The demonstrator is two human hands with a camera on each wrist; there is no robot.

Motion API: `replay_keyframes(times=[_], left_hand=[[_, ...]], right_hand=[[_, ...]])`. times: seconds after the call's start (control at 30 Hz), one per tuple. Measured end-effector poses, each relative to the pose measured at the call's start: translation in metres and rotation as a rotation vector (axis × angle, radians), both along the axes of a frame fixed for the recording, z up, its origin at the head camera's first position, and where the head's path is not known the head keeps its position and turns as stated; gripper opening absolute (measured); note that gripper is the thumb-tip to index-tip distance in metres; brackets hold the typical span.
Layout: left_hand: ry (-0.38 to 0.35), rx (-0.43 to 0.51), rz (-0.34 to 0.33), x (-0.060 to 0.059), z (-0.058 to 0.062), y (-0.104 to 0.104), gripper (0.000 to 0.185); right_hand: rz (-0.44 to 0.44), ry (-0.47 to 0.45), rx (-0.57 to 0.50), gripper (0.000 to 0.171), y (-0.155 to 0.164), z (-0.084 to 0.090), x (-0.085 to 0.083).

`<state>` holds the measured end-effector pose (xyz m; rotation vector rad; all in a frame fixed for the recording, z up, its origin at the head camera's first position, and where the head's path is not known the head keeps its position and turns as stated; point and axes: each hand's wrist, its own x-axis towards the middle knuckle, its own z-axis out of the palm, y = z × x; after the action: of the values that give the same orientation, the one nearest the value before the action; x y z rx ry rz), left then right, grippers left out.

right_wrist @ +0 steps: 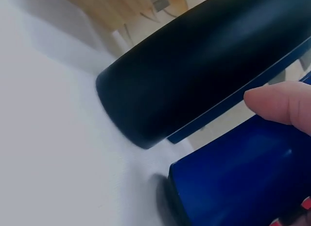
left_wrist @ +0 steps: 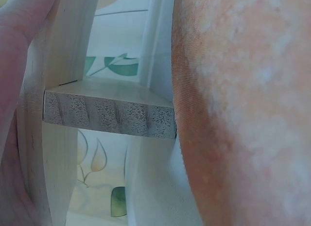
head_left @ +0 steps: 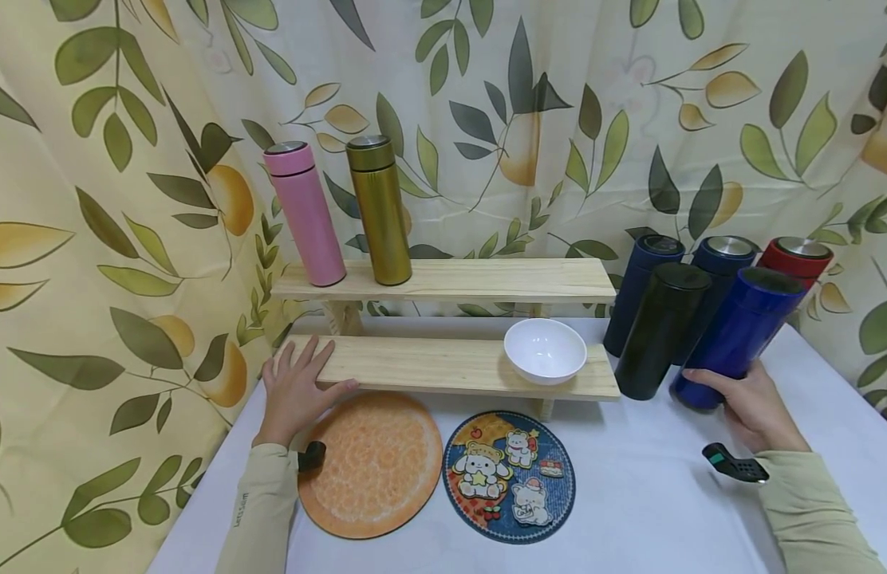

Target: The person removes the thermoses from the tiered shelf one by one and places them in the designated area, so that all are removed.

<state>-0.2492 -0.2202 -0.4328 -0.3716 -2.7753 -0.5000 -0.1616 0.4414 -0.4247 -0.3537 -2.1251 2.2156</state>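
My right hand [head_left: 755, 406] grips a bright blue thermos bottle [head_left: 738, 335] low on its body. In the right wrist view the thumb [right_wrist: 277, 102] lies along one side of it and red-nailed fingertips show at the other. I cannot tell whether its base touches the cloth. Beside it stand a black thermos [head_left: 662, 331], two dark blue ones and a red thermos [head_left: 795, 259], partly hidden. My left hand [head_left: 293, 391] rests with spread fingers on the left end of the lower board of a wooden two-tier shelf [head_left: 415, 363].
On the upper board stand a pink thermos [head_left: 305, 215] and a gold thermos [head_left: 380, 211]. A white bowl [head_left: 545, 351] sits at the lower board's right end. In front lie an orange round mat [head_left: 372, 466] and a cartoon-patterned round mat [head_left: 497, 462]. A leaf-patterned curtain [head_left: 558, 119] hangs behind.
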Motion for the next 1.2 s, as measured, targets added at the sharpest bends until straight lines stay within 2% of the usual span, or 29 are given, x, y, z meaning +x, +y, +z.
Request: replay_keyframes(times=[0.33,0.7,0.83,1.0,1.2], left_hand=[[-0.001,0.012,0.002,0.001,0.001,0.002,0.097],[-0.015,0.0,0.007,0.001,0.0,0.001,0.098],[-0.012,-0.005,0.007,0.001,0.001,0.001,0.097],[-0.014,0.002,0.004,0.003,0.003,0.002,0.096],[-0.015,0.009,0.002,0.004,0.003,0.002,0.096]], right_hand=[[0.007,0.023,0.029,0.109,-0.001,-0.006,-0.005],[-0.002,0.003,0.299,0.111,0.001,-0.014,-0.005],[0.022,-0.013,0.306,0.113,0.003,-0.012,-0.004],[0.061,-0.002,0.256,0.112,0.006,-0.003,0.0],[0.012,0.072,0.21,0.104,0.003,0.012,0.008]])
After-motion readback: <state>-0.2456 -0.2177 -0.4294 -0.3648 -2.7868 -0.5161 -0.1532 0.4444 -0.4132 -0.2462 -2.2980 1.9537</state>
